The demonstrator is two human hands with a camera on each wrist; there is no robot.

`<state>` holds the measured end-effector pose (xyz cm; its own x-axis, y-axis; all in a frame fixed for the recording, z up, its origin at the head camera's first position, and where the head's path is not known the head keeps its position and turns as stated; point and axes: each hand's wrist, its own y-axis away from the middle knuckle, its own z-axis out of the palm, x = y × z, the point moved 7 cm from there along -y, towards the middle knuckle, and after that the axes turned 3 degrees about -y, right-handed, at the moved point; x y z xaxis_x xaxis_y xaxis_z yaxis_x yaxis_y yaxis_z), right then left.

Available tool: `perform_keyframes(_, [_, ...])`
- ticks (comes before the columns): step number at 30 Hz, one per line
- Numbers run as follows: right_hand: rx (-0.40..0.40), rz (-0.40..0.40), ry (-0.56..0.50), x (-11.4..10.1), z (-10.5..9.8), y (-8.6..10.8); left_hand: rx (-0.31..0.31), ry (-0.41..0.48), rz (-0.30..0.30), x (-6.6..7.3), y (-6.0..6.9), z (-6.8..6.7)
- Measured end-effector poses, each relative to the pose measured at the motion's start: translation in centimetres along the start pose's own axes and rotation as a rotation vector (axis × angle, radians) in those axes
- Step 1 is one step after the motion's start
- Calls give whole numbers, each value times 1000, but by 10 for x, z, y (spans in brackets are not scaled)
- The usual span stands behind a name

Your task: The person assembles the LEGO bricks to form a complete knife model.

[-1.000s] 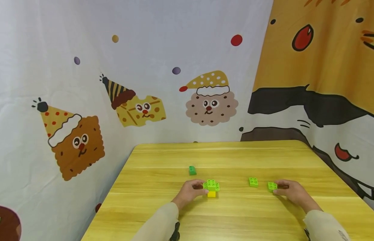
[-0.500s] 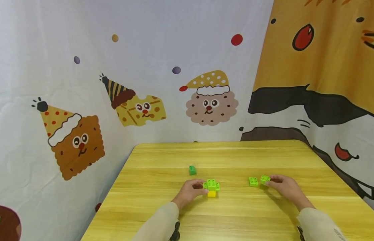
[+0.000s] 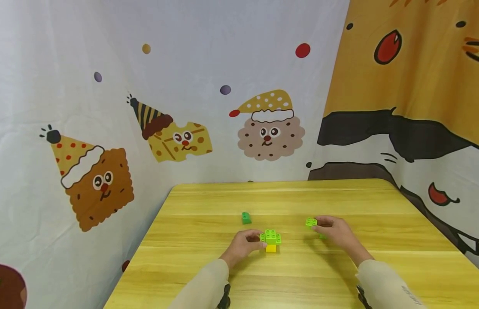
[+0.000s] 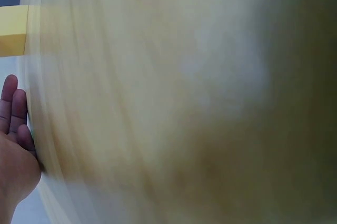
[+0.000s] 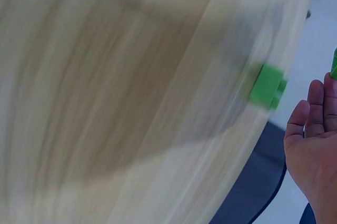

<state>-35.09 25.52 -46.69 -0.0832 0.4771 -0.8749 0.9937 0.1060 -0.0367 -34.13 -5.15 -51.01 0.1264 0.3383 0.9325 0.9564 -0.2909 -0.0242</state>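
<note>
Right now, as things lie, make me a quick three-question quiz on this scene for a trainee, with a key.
1. True or false: the dark green brick lies on the table, apart from both hands.
2. Which colour is at the bottom of the brick stack beside the left hand? a) red b) yellow c) blue
3. What does the right hand hold between its fingers?

Key: 1. True. 2. b. 3. A lime-green brick.

lime brick [image 3: 310, 222], studs up, pinched right of upright stack [image 3: 271, 240], lime over yellow
</note>
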Motion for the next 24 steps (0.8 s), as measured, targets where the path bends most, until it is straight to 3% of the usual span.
perform_keyframes(17, [-10,-149,22,-50,71,-8,1,16,1,3,1,1])
perform_keyframes(24, [-74,-190,30,-64,93,-7,-8,25,-6,1,0,1])
